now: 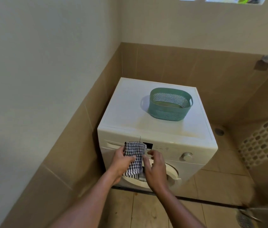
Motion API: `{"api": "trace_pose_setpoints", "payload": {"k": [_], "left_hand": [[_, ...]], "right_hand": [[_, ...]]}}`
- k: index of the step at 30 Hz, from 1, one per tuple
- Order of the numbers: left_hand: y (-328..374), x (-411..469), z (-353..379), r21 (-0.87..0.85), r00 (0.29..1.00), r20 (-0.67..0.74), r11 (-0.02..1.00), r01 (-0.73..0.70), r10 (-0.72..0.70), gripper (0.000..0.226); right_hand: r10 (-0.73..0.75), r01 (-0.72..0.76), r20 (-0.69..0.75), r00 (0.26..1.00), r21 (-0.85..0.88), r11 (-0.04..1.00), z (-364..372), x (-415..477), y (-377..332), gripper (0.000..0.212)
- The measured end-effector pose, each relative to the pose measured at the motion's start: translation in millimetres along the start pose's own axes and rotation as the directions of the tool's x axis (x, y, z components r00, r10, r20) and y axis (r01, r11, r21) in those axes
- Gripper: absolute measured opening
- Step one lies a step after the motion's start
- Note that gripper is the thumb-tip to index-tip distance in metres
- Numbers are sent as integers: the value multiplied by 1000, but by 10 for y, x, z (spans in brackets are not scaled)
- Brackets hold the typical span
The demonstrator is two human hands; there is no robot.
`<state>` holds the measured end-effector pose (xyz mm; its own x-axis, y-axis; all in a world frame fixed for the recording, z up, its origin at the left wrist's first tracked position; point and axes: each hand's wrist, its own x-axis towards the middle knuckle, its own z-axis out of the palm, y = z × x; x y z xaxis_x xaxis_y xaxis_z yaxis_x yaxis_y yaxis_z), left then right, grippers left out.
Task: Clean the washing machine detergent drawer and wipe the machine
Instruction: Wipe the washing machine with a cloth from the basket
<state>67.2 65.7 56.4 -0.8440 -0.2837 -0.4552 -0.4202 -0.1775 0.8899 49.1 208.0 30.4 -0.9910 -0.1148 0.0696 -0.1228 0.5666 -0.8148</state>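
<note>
Head view: checked cloth [134, 153] hangs lengthwise down between hands
Left hand [123, 160]: grips it
Right hand [155, 169]: relaxed, just beside

Tiled laundry corner of a home bathroom.
A white front-loading washing machine [126, 104] stands against beige wall tiles [163, 63], a green plastic basket [167, 115] on top, a floor drain [219, 131] beside it.
</note>
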Motion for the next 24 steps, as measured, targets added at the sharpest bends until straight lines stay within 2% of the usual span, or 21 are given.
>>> {"api": "trace_pose_setpoints", "payload": {"k": [4,6,10,13,17,19,21,23,24], "left_hand": [[-145,317,-50,-23,997,46,997,-67,68,39],[-220,517,-90,-65,985,133,992,-105,113,34],[-474,1023,-210,-160,926,295,968,-194,234,25],[-716,1385,-294,-209,899,299,941,-266,321,31],[-998,1723,-414,-188,818,165,832,-522,551,29],[-1094,1776,-441,-123,724,64,725,-677,687,22],[-1223,1792,-444,53,551,-34,552,-832,834,13],[-1317,1826,-425,325,356,-117,375,-868,927,10],[-1362,1833,-438,443,281,-170,328,-834,945,15]], "right_hand": [[-140,141,-11,990,75,987,375,77,326,39],[-208,216,-97,973,82,973,572,125,499,49],[-350,379,-281,894,53,924,1051,360,892,52],[-506,503,-379,775,-114,857,1479,622,1208,56],[-629,506,-432,646,-375,777,1931,890,1434,68],[-675,482,-421,605,-481,732,2074,967,1453,72],[-692,427,-420,587,-566,705,2201,1001,1457,75],[-676,377,-439,591,-590,714,2268,1034,1444,78],[-671,377,-451,589,-580,722,2288,1038,1441,80]]}}
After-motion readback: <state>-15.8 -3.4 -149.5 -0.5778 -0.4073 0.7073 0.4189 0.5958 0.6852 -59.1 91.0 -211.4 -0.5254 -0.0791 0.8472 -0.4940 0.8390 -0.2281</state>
